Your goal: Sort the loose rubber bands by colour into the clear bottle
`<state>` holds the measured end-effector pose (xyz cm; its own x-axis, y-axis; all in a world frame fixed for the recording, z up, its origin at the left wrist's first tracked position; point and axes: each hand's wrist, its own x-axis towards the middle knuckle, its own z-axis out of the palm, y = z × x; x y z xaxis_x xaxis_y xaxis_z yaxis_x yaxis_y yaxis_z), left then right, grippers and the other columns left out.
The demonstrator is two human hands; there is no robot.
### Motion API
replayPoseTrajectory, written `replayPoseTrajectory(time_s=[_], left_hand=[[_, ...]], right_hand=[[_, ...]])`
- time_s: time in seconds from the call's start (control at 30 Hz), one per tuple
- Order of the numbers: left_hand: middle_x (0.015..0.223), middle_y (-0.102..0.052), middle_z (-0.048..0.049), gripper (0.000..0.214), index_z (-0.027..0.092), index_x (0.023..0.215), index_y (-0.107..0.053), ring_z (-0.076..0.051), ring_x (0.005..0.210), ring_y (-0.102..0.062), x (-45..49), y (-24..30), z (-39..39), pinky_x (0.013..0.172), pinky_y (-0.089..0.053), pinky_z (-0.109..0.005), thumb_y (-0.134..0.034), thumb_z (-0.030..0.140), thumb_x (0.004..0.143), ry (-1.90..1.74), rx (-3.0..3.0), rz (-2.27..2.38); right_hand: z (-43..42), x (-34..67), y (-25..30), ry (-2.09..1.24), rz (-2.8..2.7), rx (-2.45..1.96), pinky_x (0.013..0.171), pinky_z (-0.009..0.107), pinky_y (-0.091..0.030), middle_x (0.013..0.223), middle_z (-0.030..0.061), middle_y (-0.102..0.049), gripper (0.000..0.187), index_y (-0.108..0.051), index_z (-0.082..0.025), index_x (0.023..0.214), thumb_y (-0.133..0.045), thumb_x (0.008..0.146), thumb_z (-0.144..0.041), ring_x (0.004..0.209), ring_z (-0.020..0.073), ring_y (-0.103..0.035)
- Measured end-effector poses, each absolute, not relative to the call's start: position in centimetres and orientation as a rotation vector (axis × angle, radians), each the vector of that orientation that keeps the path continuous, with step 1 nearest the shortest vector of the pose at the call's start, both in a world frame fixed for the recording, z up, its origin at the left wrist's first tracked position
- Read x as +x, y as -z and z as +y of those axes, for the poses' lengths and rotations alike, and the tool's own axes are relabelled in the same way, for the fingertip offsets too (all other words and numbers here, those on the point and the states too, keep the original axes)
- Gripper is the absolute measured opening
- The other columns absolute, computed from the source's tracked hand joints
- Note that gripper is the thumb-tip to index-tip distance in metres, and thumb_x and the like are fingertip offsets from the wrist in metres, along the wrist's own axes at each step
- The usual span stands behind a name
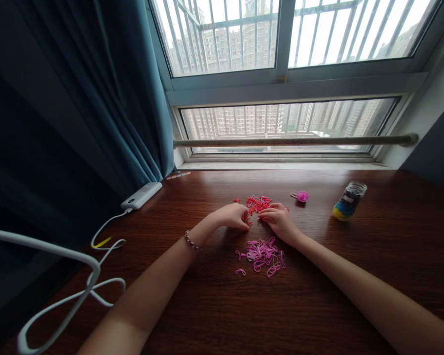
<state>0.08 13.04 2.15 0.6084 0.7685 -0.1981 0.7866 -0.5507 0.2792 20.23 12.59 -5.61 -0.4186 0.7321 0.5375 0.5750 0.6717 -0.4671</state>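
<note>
A small heap of red rubber bands (pixel 258 202) lies on the dark wooden table (pixel 373 256). My left hand (pixel 232 216) rests beside it with fingers curled, fingertips pinched at the heap's near edge. My right hand (pixel 279 219) meets it from the right, fingers bent and pressed together on the same edge. What the fingers pinch is too small to make out. A second heap of pink rubber bands (pixel 263 254) lies nearer to me, between my forearms. A beaded bracelet (pixel 192 241) circles my left wrist.
A pink lid (pixel 302 196) lies right of the red heap. An open jar (pixel 350 200) with dark and yellow contents stands farther right. A white power bank (pixel 141 195) with white cables (pixel 103 236) sits at the left. Teal curtain (pixel 107 88) and window behind.
</note>
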Motion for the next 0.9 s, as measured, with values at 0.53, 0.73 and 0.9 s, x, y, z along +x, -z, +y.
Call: replayPoseTrajectory(time_s=[0.53, 0.73, 0.9], left_hand=[[0.073, -0.064, -0.0042, 0.015, 0.017, 0.077, -0.060, -0.015, 0.066, -0.057, 0.6, 0.5, 13.9, 0.060, -0.039, -0.023, -0.052, 0.029, 0.076, -0.448, 2.522, 1.668], [0.068, -0.063, -0.0001, 0.023, 0.017, 0.082, -0.061, -0.012, 0.061, -0.053, 2.1, 0.6, 12.5, 0.055, -0.036, -0.020, -0.059, 0.038, 0.071, -0.524, 2.518, 1.273], [0.063, -0.060, -0.0006, 0.024, 0.016, 0.070, -0.060, -0.010, 0.057, -0.050, 2.2, 0.7, 12.5, 0.055, -0.034, -0.020, -0.046, 0.032, 0.081, -0.609, 2.510, 1.244]], right_hand=[[12.4, 20.0, 5.4, -0.237, -2.109, -1.108, 0.081, 0.037, -0.037, 0.084, 0.0051, -0.061, 0.005, -0.059, -0.020, 0.072, -0.057, 0.077, -0.018, 0.091, 0.0219, -0.044], [12.4, 19.9, 5.4, -0.235, -2.093, -1.077, 0.082, 0.038, -0.037, 0.084, 0.0048, -0.061, 0.007, -0.057, -0.020, 0.073, -0.055, 0.077, -0.016, 0.091, 0.0222, -0.045], [11.6, 19.8, 4.4, -0.232, -1.989, -1.000, 0.077, 0.034, -0.040, 0.083, 0.0057, -0.060, 0.003, -0.055, -0.019, 0.078, -0.053, 0.079, -0.018, 0.085, 0.0210, -0.049]])
